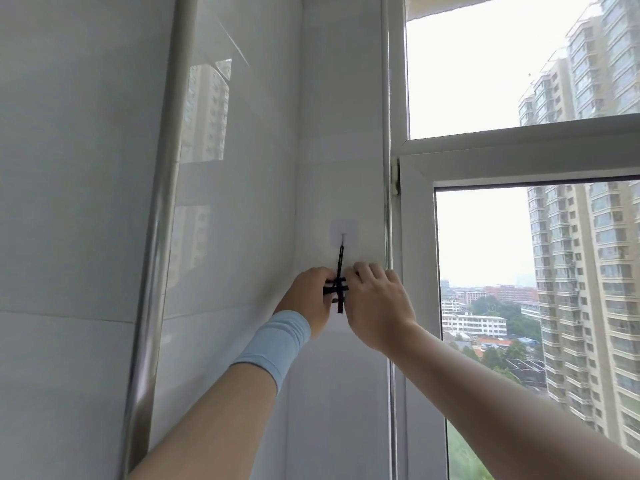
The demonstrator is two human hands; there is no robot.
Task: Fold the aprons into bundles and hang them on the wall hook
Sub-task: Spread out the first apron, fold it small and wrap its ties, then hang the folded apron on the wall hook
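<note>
A clear adhesive wall hook (343,233) is stuck on the white tiled wall beside the window. A black apron strap (340,259) runs down from the hook in a loop. Below it the strap is crossed and wrapped into a small knot (336,288). My left hand (308,296), with a light blue wristband, grips the knot from the left. From the right, my right hand (375,299) pinches the same strap. The apron's body is hidden from view.
A shiny metal pipe (162,237) runs vertically down the wall at the left. A white window frame (415,271) stands directly right of the hook, with tall apartment buildings outside. The wall corner (296,202) lies just left of the hook.
</note>
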